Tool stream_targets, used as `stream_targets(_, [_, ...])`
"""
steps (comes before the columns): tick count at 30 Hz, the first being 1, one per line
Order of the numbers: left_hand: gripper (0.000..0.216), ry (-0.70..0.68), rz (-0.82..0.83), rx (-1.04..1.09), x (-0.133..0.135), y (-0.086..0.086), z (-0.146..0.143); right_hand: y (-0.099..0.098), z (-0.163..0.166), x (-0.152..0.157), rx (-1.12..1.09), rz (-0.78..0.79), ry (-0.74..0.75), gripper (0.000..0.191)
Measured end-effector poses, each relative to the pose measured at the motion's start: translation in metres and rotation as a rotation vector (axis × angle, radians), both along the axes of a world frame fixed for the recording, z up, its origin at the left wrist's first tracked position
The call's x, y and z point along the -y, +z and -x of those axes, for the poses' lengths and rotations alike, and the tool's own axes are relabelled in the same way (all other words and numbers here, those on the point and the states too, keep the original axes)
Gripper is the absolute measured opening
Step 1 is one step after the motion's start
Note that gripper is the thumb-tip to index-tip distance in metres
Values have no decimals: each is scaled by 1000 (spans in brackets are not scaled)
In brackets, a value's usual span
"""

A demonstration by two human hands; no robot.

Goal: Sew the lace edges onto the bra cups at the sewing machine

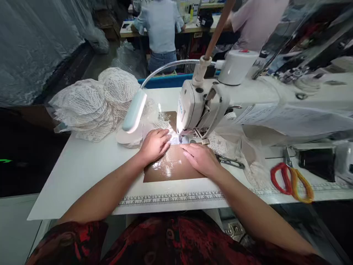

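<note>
Both hands rest on the table in front of a white sewing machine [204, 105]. My left hand [154, 145] lies palm down with fingers curled together, pressing a small pale piece of lace fabric [174, 140] toward the needle. My right hand [199, 157] lies flat with fingers stretched toward the same spot, just below the presser foot. Under both hands is a shiny brown plate [168, 167] set into the table. What the fingertips pinch, if anything, is hidden.
A heap of white lace pieces [91, 105] sits at the left. A gooseneck lamp [134, 110] hangs over the work. Small snips [230, 161] and red-and-yellow scissors [292, 178] lie at the right. A printed ruler [171, 198] runs along the front edge. Two people work behind.
</note>
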State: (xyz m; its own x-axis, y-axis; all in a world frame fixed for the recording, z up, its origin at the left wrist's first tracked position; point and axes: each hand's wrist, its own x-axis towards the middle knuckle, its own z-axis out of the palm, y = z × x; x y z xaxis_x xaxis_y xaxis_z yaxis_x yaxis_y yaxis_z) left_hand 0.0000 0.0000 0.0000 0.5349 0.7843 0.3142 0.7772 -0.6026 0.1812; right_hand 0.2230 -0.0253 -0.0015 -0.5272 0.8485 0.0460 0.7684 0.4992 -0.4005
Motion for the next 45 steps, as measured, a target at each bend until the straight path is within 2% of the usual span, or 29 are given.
stream_targets(2, [23,82,61,4,0,8,4,16,-16,11,23,65,9,41])
stream_targets(3, [21,78,103,12,1,13,5,23,-24,17,45,79,6,41])
stream_targets(4, [21,43,154,23,6,19,7,27,-34,23,73,81,-2,41])
stream_targets(6, [20,-139,301,67,21,31,8,30,-55,34,157,56,-41,40])
stream_targets(9, [23,-425,471,87,52,45,5,20,-84,45,281,-72,-96,36])
stream_targets(11, [24,-473,521,74,70,50,2,9,-97,47,345,-159,-108,35])
stream_targets(14, [23,-469,568,124,83,52,2,-4,-108,44,386,-260,-73,39])
stream_targets(16, [25,-425,573,201,82,54,6,-10,-111,39,385,-297,-29,41])
stream_targets(18, [30,-315,541,269,75,55,11,-13,-113,35,362,-329,-5,39])
stream_targets(21, [46,-31,492,307,56,56,19,-15,-112,32,292,-417,-44,26])
stream_targets(24, [68,218,629,341,37,50,23,-14,-112,35,208,-538,-88,23])
stream_targets(26, [72,270,740,396,29,44,24,-12,-113,41,131,-599,-96,21])
stream_targets(29, [57,241,789,499,26,38,22,-8,-115,52,-20,-623,-147,20])
stream_targets(31, [40,203,865,579,28,37,20,-4,-111,58,-137,-532,-200,21])
stream_targets(34, [26,177,1023,702,32,38,18,2,-93,60,-334,-236,-212,27])
stream_targets(38, [28,188,1133,793,37,40,16,10,-52,49,-431,102,-63,40])
stream_targets(41, [33,162,1209,828,41,39,16,16,-26,34,-436,239,16,44])
stream_targets(45, [38,73,1284,844,42,36,15,21,-6,16,-516,333,64,41])
